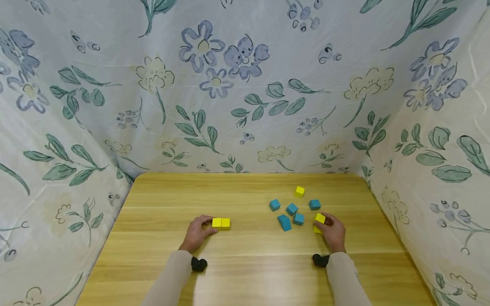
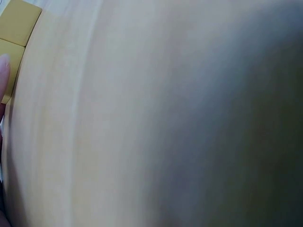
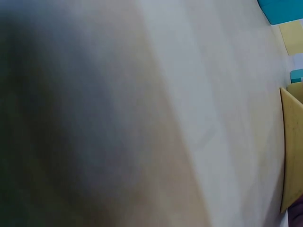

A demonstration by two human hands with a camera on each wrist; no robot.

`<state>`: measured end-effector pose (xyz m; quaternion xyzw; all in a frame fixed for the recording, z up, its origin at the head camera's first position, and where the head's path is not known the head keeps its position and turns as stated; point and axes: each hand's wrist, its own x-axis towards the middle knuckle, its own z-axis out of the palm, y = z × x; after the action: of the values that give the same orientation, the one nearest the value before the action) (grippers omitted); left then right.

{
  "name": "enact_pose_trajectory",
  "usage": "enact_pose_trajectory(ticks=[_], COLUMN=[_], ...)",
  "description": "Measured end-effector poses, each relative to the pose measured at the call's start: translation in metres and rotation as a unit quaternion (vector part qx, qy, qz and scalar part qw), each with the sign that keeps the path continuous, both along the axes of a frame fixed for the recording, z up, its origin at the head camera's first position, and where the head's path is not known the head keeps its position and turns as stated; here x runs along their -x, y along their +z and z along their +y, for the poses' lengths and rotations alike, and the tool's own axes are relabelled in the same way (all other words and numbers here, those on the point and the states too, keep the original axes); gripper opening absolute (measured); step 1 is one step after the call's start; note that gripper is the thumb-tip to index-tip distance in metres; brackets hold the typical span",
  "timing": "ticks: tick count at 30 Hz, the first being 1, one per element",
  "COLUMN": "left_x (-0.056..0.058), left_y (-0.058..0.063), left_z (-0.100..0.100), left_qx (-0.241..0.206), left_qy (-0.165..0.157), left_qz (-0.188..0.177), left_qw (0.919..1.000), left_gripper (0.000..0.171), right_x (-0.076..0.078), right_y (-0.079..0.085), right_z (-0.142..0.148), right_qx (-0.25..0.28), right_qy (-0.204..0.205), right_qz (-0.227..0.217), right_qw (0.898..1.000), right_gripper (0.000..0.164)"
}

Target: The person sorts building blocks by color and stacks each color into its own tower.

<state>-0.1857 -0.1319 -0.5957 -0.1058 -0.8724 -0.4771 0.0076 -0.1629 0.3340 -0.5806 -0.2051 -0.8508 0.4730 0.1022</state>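
Yellow pair (image 1: 221,223) lies on the worktop (image 1: 252,263), two blocks side by side, long axis running left to right. I see the left hand (image 1: 197,234) pinching its left end. Well apart, right of the pair, the right hand (image 1: 333,234) grips yellow pieces (image 1: 320,218), partly hidden; I judge that sideways gap decisive. Blue blocks (image 1: 292,208) lie between, nearer the right hand. No container shows.

Smooth blocks (image 1: 226,223), glossy wood-grain tabletop (image 1: 249,250)
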Motion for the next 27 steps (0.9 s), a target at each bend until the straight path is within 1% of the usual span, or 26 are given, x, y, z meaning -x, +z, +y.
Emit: enact_pose_trajectory(ticks=[5, 11, 14, 17, 23, 27], left_x=[0.0, 0.0005, 0.0001, 0.0, 0.0005, 0.0016], left_y=[-0.0005, -0.0026, -0.0031, -0.0039, -0.0029, -0.0032], left_z=[-0.0004, -0.0005, -0.0008, -0.0009, -0.0005, -0.0011], left_qx=[-0.002, 0.001, -0.003, 0.002, -0.007, -0.006], left_qy=[0.001, -0.001, -0.001, -0.003, 0.001, 0.0], left_qz=[-0.006, 0.007, 0.007, 0.012, -0.001, 0.003], left_qw=[1.0, 1.0, 1.0, 0.9999, 1.0, 1.0], left_gripper=[0.036, 0.036, 0.036, 0.036, 0.036, 0.036], right_x=[-0.0014, -0.001, -0.0011, -0.0011, -0.0007, 0.0], right_y=[-0.0008, -0.0011, -0.0017, -0.003, -0.0046, -0.0044], right_z=[0.0012, 0.0032, 0.0031, 0.0027, 0.003, 0.0028], right_qx=[0.001, 0.0, 0.004, 0.005, -0.001, -0.001], right_qy=[0.0, 0.001, 0.0, 0.001, 0.002, 0.004], right_qz=[0.008, 0.006, 0.002, 0.004, 0.009, 0.014], right_qw=[1.0, 1.0, 1.0, 1.0, 1.0, 1.0], right_gripper=[0.048, 0.045, 0.045, 0.045, 0.044, 0.044])
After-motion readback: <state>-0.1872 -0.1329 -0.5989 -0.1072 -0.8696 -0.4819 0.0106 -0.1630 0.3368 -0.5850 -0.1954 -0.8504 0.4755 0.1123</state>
